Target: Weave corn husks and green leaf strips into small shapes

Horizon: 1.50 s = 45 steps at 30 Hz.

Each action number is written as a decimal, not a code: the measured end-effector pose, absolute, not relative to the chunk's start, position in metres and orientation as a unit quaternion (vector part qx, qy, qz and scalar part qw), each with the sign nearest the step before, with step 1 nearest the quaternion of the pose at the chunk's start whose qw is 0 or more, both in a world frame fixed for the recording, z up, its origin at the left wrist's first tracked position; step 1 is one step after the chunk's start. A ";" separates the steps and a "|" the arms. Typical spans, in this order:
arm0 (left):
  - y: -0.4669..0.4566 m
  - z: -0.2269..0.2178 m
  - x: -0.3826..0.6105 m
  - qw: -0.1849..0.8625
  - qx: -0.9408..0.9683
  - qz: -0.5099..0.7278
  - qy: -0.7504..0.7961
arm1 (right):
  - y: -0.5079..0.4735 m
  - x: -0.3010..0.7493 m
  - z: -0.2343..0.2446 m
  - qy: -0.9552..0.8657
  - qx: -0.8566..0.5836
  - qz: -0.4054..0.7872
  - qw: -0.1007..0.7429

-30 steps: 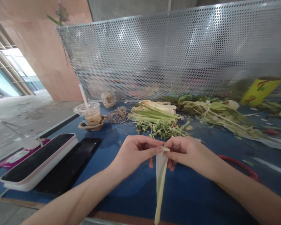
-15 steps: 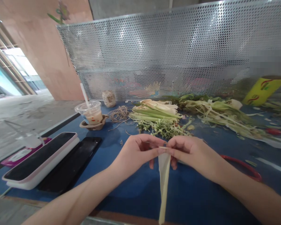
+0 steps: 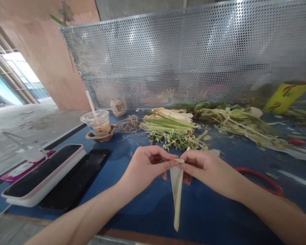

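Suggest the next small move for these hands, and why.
Perhaps press flat the seemingly folded top of the pale-yellow, tapering husk-like strip: the left hand and right hand pinch it there, while its narrow lower tip hangs free.

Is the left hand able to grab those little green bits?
Probably yes: the little green bits lie just beyond the left hand, with nothing seen between, though it would likely have to let go of the pale strip it is pinching.

The left hand (image 3: 155, 161) and right hand (image 3: 200, 166) pinch a pale husk strip (image 3: 177, 194) above the blue table (image 3: 142, 217).
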State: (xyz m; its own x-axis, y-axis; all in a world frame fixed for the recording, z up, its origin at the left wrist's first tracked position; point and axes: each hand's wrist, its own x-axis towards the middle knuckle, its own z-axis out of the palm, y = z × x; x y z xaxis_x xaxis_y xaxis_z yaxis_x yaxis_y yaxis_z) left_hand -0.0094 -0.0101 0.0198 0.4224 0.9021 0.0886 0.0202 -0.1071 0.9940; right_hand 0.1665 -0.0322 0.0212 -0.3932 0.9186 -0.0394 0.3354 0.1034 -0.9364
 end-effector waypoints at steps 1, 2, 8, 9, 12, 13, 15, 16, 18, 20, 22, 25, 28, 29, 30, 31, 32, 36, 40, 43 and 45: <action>-0.010 0.020 -0.010 0.558 0.631 0.394 0.368 | -0.033 0.166 0.022 -0.682 -0.457 0.490 0.295; -0.010 0.020 -0.011 0.557 0.631 0.393 0.370 | -0.033 0.166 0.022 -0.683 -0.453 0.493 0.293; -0.009 0.021 -0.011 0.550 0.653 0.363 0.372 | -0.033 0.166 0.022 -0.703 -0.449 0.460 0.303; -0.008 0.021 -0.011 0.551 0.659 0.349 0.374 | -0.033 0.167 0.022 -0.709 -0.452 0.450 0.301; -0.007 0.021 -0.011 0.555 0.672 0.314 0.377 | -0.032 0.168 0.024 -0.723 -0.465 0.419 0.292; -0.007 0.021 -0.010 0.554 0.674 0.312 0.376 | -0.032 0.168 0.024 -0.727 -0.467 0.413 0.289; -0.007 0.020 -0.010 0.549 0.676 0.321 0.371 | -0.032 0.168 0.025 -0.729 -0.466 0.412 0.286; -0.008 0.020 -0.010 0.546 0.675 0.330 0.370 | -0.032 0.168 0.025 -0.728 -0.463 0.417 0.287; -0.008 0.019 -0.010 0.543 0.667 0.352 0.370 | -0.032 0.168 0.025 -0.720 -0.454 0.438 0.289; -0.009 0.019 -0.010 0.544 0.657 0.367 0.372 | -0.031 0.168 0.023 -0.707 -0.443 0.468 0.290; -0.009 0.019 -0.010 0.542 0.651 0.378 0.374 | -0.030 0.168 0.021 -0.696 -0.434 0.492 0.293; -0.010 0.020 -0.010 0.538 0.649 0.385 0.374 | -0.030 0.168 0.019 -0.685 -0.427 0.507 0.302; -0.010 0.020 -0.010 0.545 0.649 0.379 0.372 | -0.031 0.167 0.020 -0.685 -0.433 0.499 0.307; -0.010 0.020 -0.011 0.549 0.650 0.371 0.372 | -0.031 0.167 0.021 -0.687 -0.438 0.492 0.305; -0.009 0.020 -0.011 0.553 0.652 0.362 0.372 | -0.031 0.167 0.022 -0.690 -0.444 0.485 0.303; -0.009 0.020 -0.011 0.557 0.655 0.350 0.372 | -0.032 0.167 0.023 -0.693 -0.451 0.476 0.300; -0.008 0.020 -0.011 0.560 0.659 0.339 0.371 | -0.032 0.167 0.024 -0.696 -0.456 0.467 0.299; -0.006 0.019 -0.012 0.562 0.665 0.325 0.369 | -0.033 0.167 0.025 -0.704 -0.473 0.439 0.296; -0.007 0.019 -0.010 0.554 0.641 0.364 0.386 | -0.032 0.167 0.024 -0.698 -0.466 0.450 0.305; -0.009 0.019 -0.009 0.550 0.632 0.382 0.389 | -0.032 0.167 0.023 -0.693 -0.461 0.463 0.305; -0.009 0.018 -0.009 0.546 0.636 0.389 0.383 | -0.031 0.168 0.024 -0.692 -0.462 0.465 0.302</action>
